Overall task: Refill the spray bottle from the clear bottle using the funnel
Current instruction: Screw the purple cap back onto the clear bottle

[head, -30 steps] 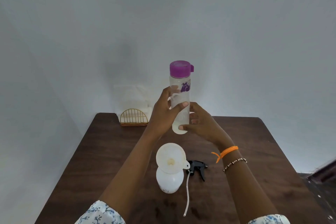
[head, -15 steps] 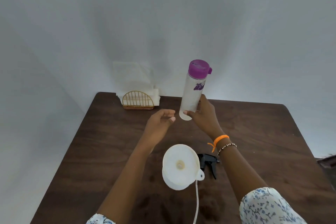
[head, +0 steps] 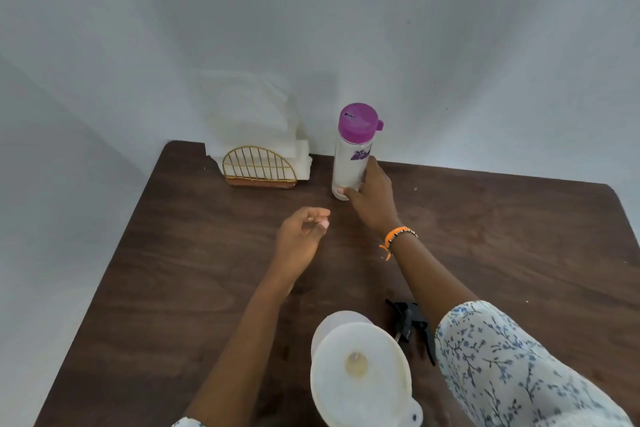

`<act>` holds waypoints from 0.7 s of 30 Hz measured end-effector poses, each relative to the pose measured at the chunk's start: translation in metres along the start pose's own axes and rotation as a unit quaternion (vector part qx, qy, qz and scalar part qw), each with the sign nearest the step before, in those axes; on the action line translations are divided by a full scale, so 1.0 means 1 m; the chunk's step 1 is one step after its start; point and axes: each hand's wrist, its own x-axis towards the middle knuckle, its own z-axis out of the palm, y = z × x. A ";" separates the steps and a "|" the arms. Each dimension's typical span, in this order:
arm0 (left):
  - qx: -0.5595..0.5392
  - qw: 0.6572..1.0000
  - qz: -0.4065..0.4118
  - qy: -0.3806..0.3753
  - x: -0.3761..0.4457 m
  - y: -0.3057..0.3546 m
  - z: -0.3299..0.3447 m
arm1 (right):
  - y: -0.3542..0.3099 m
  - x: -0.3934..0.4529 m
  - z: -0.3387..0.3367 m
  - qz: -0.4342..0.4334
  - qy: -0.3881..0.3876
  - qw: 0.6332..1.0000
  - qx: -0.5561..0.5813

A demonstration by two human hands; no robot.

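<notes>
The clear bottle (head: 350, 163) with its purple cap stands upright on the table near the back wall. My right hand (head: 372, 199) grips its lower part. My left hand (head: 300, 239) hovers over the table left of the bottle, fingers loosely curled, holding nothing. At the front, a white funnel (head: 360, 374) sits in the neck of the white spray bottle (head: 327, 326), mostly hidden under it. The black spray head (head: 410, 326) with its tube lies on the table to the right of the funnel, partly behind my right sleeve.
A gold wire napkin holder (head: 259, 168) with white napkins stands at the back left of the dark wooden table (head: 194, 270). White walls close in behind and on the left. The table edge runs along the left and right.
My left hand let go of the clear bottle and dropped away. My right hand carried the bottle back and down until it stands on the table. The view tilted down.
</notes>
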 end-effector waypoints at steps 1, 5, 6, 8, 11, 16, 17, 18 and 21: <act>0.001 1.000 -0.003 0.000 0.002 -0.002 0.001 | 0.002 0.003 0.004 -0.002 0.003 1.000 -0.002; -0.003 1.000 0.000 0.000 0.006 -0.008 0.005 | 0.004 0.010 0.016 -0.009 0.012 1.000 -0.001; -0.007 1.000 0.001 0.001 0.006 -0.010 0.006 | 0.005 0.012 0.017 -0.008 0.014 1.000 0.002; -0.014 1.000 -0.002 0.002 0.007 -0.011 0.008 | 0.004 0.015 0.019 -0.004 0.016 1.000 0.007; -0.017 1.000 -0.001 -0.001 0.005 -0.012 0.009 | 0.006 0.016 0.020 0.006 0.004 1.000 0.012; -0.022 1.000 -0.001 -0.010 -0.006 -0.010 0.005 | 0.006 -0.004 0.008 0.066 0.005 0.995 0.076; -0.025 1.000 -0.001 -0.009 -0.011 -0.012 0.004 | 0.005 -0.013 0.003 0.080 0.015 0.993 0.086; -0.031 0.999 -0.001 -0.007 -0.016 -0.014 0.003 | 0.003 -0.023 -0.003 0.093 0.019 0.991 0.094; -0.066 0.998 0.004 0.010 -0.037 -0.021 -0.001 | -0.006 -0.058 -0.019 0.099 0.015 0.987 0.124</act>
